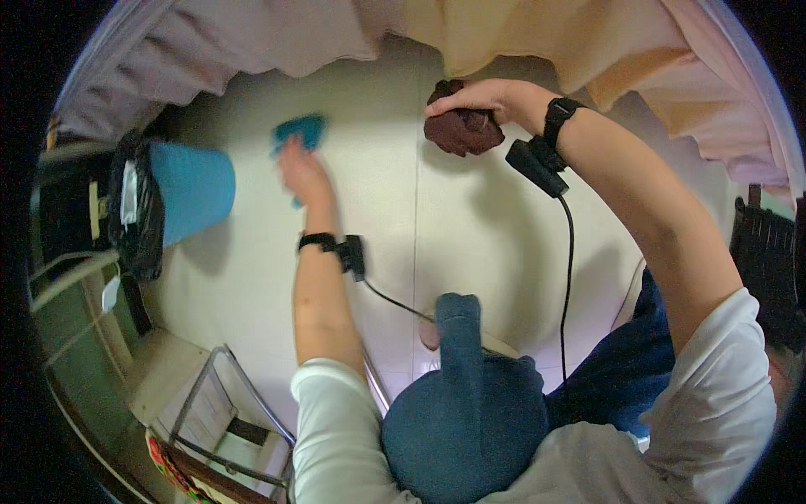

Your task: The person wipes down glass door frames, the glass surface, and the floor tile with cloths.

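A bunched dark maroon cloth [465,131] is gripped in my right hand [478,101], just above the pale tiled floor [378,189] near the curtain's hem. To the left, my left hand [301,165] is blurred. A teal cloth [308,131] shows at its fingertips, with a bit of teal also below the hand; I cannot tell how firmly it is held. Each wrist wears a black strap with a small black device, and a cable runs from each device.
Pleated pale curtains [302,38] hang across the far side. At the left a blue bin [192,189] with a black liner lies on its side or appears tilted. A metal-framed chair [214,409] stands at lower left, and a black slatted object [765,264] is at the right.
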The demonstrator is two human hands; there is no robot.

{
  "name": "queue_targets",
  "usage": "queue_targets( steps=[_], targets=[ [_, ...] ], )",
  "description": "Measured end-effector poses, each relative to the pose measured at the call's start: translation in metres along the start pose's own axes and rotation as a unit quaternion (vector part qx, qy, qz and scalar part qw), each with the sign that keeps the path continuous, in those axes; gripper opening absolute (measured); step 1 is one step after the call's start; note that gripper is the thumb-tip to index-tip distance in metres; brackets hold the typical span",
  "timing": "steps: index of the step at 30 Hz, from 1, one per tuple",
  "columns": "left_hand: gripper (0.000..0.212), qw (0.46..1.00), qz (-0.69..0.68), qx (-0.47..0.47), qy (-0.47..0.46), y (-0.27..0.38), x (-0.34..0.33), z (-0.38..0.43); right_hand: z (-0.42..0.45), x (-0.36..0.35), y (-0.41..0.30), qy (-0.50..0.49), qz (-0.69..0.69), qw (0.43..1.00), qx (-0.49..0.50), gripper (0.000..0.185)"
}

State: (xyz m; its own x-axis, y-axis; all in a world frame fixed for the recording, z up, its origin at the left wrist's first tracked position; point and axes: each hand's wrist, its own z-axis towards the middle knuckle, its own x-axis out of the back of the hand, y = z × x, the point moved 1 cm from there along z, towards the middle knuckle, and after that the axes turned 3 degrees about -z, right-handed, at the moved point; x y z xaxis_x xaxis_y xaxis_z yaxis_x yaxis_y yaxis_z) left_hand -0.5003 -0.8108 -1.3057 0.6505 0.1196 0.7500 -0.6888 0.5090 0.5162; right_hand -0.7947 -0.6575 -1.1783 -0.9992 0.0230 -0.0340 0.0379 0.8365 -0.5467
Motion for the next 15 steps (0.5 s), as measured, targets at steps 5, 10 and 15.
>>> queue_targets(
  steps=[5, 10, 15],
  targets=[
    [0.05, 0.974, 0.202, 0.08, -0.067, -0.014, 0.009, -0.002, 0.016, 0.018, 0.038, 0.0, 0.039, 0.999, 0.02, 0.043],
    [0.047, 0.981, 0.009, -0.141, -0.135, 0.101, -0.048, -0.033, 0.023, -0.003, 0.029, 0.013, 0.119, 0.992, 0.05, 0.036],
    [0.049, 0.945, -0.078, -0.176, -0.264, 0.131, -0.038, -0.034, -0.022, 0.02, 0.019, 0.076, -0.087, 0.992, 0.043, 0.044]
  ],
)
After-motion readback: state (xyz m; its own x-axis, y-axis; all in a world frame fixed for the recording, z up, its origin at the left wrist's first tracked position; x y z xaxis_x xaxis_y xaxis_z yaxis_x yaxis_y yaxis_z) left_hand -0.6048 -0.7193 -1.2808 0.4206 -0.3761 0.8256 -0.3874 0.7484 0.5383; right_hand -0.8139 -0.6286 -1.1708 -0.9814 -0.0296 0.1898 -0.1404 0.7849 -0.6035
